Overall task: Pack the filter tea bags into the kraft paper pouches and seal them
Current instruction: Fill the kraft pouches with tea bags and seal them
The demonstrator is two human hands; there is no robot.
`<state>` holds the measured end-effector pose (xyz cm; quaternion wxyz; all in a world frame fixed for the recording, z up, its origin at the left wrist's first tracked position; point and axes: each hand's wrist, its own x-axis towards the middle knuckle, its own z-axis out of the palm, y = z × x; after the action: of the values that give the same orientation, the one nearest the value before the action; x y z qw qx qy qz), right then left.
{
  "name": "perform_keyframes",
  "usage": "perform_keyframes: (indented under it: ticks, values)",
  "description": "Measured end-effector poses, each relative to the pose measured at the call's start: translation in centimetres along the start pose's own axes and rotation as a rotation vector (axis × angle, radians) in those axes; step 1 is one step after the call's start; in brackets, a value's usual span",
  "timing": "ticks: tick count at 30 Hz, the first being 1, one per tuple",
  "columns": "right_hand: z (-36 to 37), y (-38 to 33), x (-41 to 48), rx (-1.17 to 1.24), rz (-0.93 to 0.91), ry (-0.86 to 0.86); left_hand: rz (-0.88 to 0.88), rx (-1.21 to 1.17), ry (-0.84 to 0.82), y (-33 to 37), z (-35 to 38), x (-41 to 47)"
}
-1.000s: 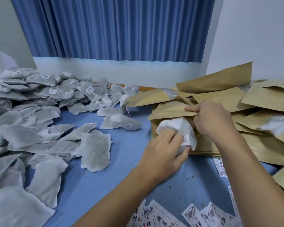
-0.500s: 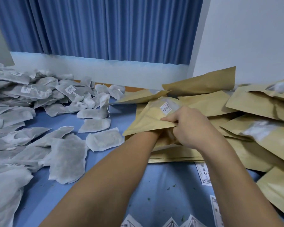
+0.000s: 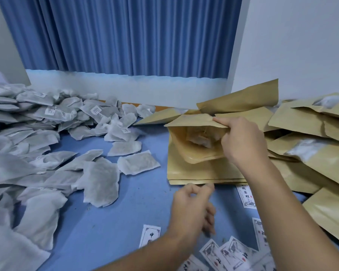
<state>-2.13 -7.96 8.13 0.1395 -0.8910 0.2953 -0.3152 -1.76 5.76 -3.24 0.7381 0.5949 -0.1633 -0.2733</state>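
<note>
On the right side of the table (image 3: 141, 202), the pouch (image 3: 201, 156) now has its load in it. A second ago the left hand (image 3: 192, 208) was stuffing a white bundle into the mouth, half a second ago it was wrist-deep, and now it's pulled back out toward the near edge. Its fingers are loosely curled and there's nothing in them as far as the view shows. The right hand (image 3: 243, 141) hasn't let go and pinches the top lip, keeping the mouth gaping, so the tea bags (image 3: 201, 140) can be seen sitting down inside. The filling part looks done for this one, and what's probably left is flattening the mouth and sealing it. The pouch sits on top of a stack (image 3: 200, 175) of flat empties, so pressing it shut there could shift the ones underneath. The tea bags inside look bunched up too, which might keep the lips from closing flat. To the left there's a huge pile (image 3: 47, 137) of loose tea bags, so there's plenty more to pack. Filled pouches (image 3: 311, 151) are heaped on the right, touching the stack. Printed labels (image 3: 223, 251) are scattered along the near edge, right under the left hand. Nothing is actually blocking the mouth.
</note>
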Motion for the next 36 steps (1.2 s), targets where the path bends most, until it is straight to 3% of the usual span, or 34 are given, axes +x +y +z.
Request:
perform_keyframes:
  ticks: [2,4,6,8,9,10,12,14,17,19,22,29,36]
  values:
    - [-0.2,0.1,-0.9,0.038,-0.031,0.040,-0.169,-0.289,-0.023,0.7,-0.4,0.7]
    - [-0.3,0.8,-2.8,0.044,-0.098,0.007,-0.157,-0.546,-0.199,2.2,-0.7,1.7]
    - [0.3,1.6,-5.4,-0.027,-0.253,-0.273,-0.152,-0.599,-0.298,3.3,-0.5,2.1]
    - [1.0,3.1,-7.7,-0.009,-0.376,-0.567,-0.229,-0.541,-0.129,2.7,0.3,2.5]
    - [1.1,3.9,-8.8,0.098,-0.343,-0.575,-0.254,-0.531,-0.029,1.9,0.7,2.5]
    - [1.1,4.7,-9.8,0.256,-0.252,-0.454,-0.252,-0.526,0.021,1.2,0.9,2.1]
    - [0.7,6.1,-11.3,0.418,-0.012,-0.009,-0.221,-0.570,0.003,0.4,1.4,1.3]
    - [0.2,6.9,-12.5,0.412,0.264,0.189,-0.185,-0.585,-0.019,-0.3,1.9,0.6]
    - [0.3,7.3,-13.6,0.738,0.614,0.007,-0.179,-0.522,-0.034,-1.0,2.5,-0.3]
    - [0.3,7.2,-14.1,0.994,0.706,-0.077,-0.162,-0.438,-0.019,-1.5,2.6,-0.4]
    - [0.0,6.8,-14.3,1.138,0.676,-0.122,-0.125,-0.329,-0.040,-1.8,2.5,-0.5]
    - [0.6,6.9,-14.4,1.149,0.560,-0.124,-0.148,-0.282,-0.060,-1.9,2.4,-0.8]
    - [1.3,6.0,-14.8,1.355,0.682,-0.053,-0.140,-0.370,-0.071,-1.7,2.9,-1.0]
